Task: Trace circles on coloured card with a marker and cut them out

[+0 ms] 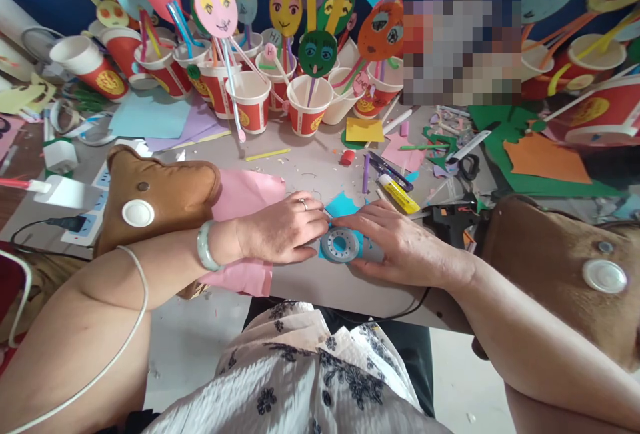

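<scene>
Between my hands a white-grey plastic ring (329,248), with small holes around its band, lies flat on a piece of bright blue paper (342,205). My right hand (403,242) curves around the ring's right side, index finger along its far edge and thumb at its near edge. On the other side, my left hand (287,226) has its fingers curled together, with fingertips and thumb at the ring's left edge. Whatever may be pinched in those fingertips is hidden. Pink paper (245,197) lies under my left wrist.
Red-and-white paper cups (311,111) holding paper bunny faces stand along the back. A glue stick (400,194), scissors (390,171) and a black glue gun (453,217) lie beyond my right hand. Brown cushions (165,187) flank both arms. A power strip (90,221) sits left.
</scene>
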{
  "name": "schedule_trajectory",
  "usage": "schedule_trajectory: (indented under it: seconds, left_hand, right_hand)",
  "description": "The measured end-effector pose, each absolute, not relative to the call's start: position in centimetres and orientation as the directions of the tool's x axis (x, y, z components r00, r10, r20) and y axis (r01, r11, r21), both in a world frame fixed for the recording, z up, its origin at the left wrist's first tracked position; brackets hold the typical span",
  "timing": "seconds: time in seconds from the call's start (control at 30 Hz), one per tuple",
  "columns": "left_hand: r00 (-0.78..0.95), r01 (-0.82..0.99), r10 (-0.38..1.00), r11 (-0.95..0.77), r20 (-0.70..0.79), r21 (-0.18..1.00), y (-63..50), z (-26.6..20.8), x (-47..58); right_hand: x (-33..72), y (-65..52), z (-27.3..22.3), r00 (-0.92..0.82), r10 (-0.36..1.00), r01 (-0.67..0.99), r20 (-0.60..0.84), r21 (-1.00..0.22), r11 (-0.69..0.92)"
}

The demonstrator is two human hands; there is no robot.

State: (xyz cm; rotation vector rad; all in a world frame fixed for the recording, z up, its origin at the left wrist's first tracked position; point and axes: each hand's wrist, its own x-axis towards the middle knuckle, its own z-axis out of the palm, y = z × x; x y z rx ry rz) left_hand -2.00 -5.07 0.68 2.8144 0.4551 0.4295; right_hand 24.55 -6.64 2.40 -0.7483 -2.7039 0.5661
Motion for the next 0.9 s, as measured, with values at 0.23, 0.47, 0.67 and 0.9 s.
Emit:
schedule_trajectory:
  seconds: [0.23,0.47,0.67,0.9]
  left_hand:
    - [0.910,0.268,0.346,-0.912,0.230,0.309,-5.02,0.87,-2.03]
    - [0.913,0.272,0.348,-0.908,0.214,0.320,-4.98,1.01,-2.11]
    - [0.912,0.259,0.343,-0.906,0.223,0.335,-4.93,0.91,-2.23]
    - [0.914,0.250,0.335,-0.910,0.231,0.330,-4.96,0.94,-2.17]
  right_hand:
    - [24.62,-6.53,2.31,-0.824,0.550,0.441,0.136,-0.454,0.774]
    - [24.81,-6.49,2.30,-0.819,0.559,0.451,0.127,-0.462,0.764]
    - [24.63,-6.49,2.28,-0.819,0.557,0.451,0.139,-0.446,0.773]
    - [24.69,-6.51,2.49,-0.826,0.545,0.445,0.146,-0.426,0.788]
